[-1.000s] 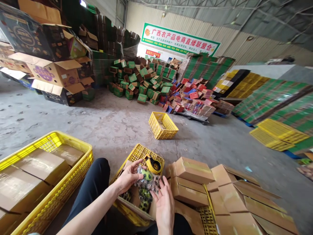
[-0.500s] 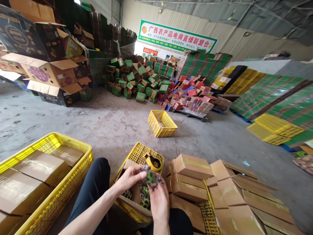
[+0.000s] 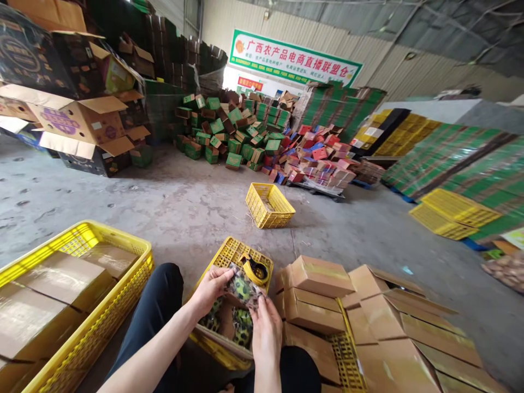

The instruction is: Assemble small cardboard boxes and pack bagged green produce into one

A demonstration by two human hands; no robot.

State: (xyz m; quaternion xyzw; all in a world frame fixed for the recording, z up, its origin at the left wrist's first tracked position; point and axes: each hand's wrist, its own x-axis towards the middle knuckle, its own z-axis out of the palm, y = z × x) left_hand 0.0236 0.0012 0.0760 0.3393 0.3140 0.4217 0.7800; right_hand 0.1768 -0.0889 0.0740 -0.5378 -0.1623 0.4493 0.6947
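Both my hands hold a clear plastic packet (image 3: 241,287) with green and black spotted pieces inside, over an open cardboard box (image 3: 223,327). My left hand (image 3: 209,289) pinches the packet's left edge. My right hand (image 3: 265,327) grips its right lower edge from below. More spotted packets (image 3: 239,326) lie inside the box. The box rests on an upturned yellow crate (image 3: 235,254), and a yellow tape dispenser (image 3: 257,271) sits on that crate just beyond the packet.
A yellow crate (image 3: 102,305) with taped cartons stands at my left. Sealed and flat cartons (image 3: 315,289) pile up at my right. Another yellow crate (image 3: 269,204) sits on the concrete floor ahead, with heaps of green and red boxes (image 3: 262,142) behind it.
The packet was held up between my hands and has come down toward the open box. My right hand has turned from open palm to gripping its edge.
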